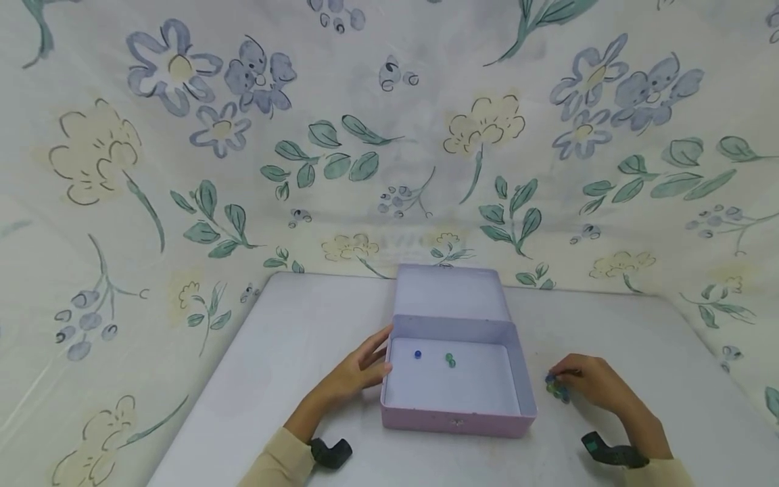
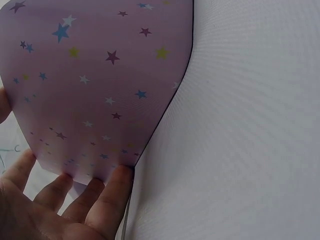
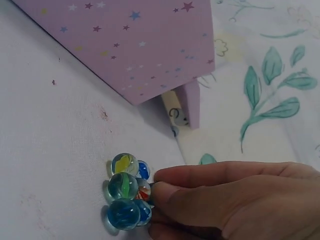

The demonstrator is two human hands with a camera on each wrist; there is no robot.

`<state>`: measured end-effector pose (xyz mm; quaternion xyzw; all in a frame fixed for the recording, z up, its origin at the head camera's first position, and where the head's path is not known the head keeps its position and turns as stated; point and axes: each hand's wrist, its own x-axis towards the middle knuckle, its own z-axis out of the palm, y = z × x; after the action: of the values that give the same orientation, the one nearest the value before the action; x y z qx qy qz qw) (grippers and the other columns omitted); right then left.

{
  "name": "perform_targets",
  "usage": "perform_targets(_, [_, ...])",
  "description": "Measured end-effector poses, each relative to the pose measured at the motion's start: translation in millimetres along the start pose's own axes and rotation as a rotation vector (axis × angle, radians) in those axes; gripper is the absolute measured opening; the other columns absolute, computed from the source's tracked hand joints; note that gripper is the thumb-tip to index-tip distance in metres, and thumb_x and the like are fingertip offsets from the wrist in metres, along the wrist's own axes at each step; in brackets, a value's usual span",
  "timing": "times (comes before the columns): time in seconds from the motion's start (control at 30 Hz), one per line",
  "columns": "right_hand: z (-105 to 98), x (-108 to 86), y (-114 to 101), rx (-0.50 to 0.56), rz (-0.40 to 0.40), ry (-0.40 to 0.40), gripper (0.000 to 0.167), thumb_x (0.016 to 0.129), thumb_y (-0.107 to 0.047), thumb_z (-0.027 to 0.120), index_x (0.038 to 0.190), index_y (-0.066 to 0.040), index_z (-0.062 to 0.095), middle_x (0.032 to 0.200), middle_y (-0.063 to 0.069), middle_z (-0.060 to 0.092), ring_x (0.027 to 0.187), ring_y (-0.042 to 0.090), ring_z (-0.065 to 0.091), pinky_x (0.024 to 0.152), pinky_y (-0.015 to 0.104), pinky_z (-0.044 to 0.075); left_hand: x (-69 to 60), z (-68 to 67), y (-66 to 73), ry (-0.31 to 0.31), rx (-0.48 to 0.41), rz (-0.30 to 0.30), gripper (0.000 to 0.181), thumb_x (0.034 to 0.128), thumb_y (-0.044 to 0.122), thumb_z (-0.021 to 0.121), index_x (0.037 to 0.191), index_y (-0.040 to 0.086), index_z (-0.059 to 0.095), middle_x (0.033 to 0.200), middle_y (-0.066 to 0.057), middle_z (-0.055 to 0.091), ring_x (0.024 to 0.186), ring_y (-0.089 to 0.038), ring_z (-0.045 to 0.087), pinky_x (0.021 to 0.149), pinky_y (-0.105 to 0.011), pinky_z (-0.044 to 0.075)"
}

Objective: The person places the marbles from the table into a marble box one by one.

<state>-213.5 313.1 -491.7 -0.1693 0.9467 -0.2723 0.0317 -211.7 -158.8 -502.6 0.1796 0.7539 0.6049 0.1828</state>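
Observation:
A pink box stands with its lid raised at the back. Inside, a blue marble and two green marbles lie on the pale floor. My left hand rests against the box's left wall; in the left wrist view its fingertips touch the star-patterned side. To the right of the box, my right hand is at a cluster of several glass marbles on the table, its thumb and index finger pinching at the cluster's edge. The fingers partly hide the marble there.
The white table carries the box in its middle. Behind and at both sides hangs a flower-patterned cloth. A black band with a camera is on each wrist.

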Motion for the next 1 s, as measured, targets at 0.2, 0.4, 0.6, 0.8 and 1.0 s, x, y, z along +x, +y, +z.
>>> perform_targets(0.2, [-2,-1.4,0,0.017,0.015,0.117,0.015,0.087,0.002,0.070,0.096,-0.008,0.076,0.094,0.003,0.075,0.083,0.010,0.070,0.073,0.029,0.061,-0.6,1.0,0.7,-0.006,-0.013,0.002,0.072,0.1007,0.020,0.059,0.159,0.038,0.020,0.170,0.001,0.009,0.153,-0.040,0.018,0.110,-0.056,0.044])
perform_targets(0.4, [-10,-0.1,-13,0.039,-0.168,0.247,0.015,0.085,0.003,0.073,0.097,-0.005,0.076,0.091,0.001,0.074,0.080,0.000,0.068,0.072,0.015,0.058,-0.3,0.3,0.1,-0.002,-0.016,0.006,0.073,0.1005,0.021,0.060,0.159,0.036,0.019,0.170,0.000,0.009,0.153,-0.041,0.018,0.110,-0.056,0.044])
perform_targets(0.6, [-12,1.7,-42,0.106,-0.342,0.309,0.019,0.086,-0.001,0.074,0.103,-0.008,0.076,0.096,0.003,0.074,0.084,0.008,0.072,0.074,0.011,0.057,-3.4,0.6,-1.8,-0.010,-0.016,-0.004,0.073,0.1006,0.021,0.060,0.160,0.034,0.019,0.170,0.000,0.009,0.153,-0.040,0.018,0.111,-0.055,0.044])
perform_targets(0.8, [-23,25.7,-73,0.090,-0.424,0.256,0.024,0.083,0.005,0.074,0.103,-0.009,0.076,0.097,0.000,0.075,0.087,0.007,0.072,0.075,0.014,0.058,-3.2,0.2,0.4,0.000,-0.009,0.010,0.074,0.1005,0.021,0.060,0.160,0.034,0.019,0.170,0.002,0.009,0.153,-0.039,0.019,0.112,-0.053,0.044])
perform_targets(1.0, [-26,59.6,-111,0.083,-0.497,0.120,0.024,0.084,0.004,0.074,0.103,-0.012,0.077,0.099,-0.002,0.075,0.088,0.008,0.070,0.076,0.021,0.060,-0.4,-1.1,0.4,-0.019,-0.033,0.012,0.074,0.1008,0.017,0.059,0.161,0.030,0.018,0.170,0.000,0.008,0.154,-0.041,0.016,0.112,-0.054,0.043])
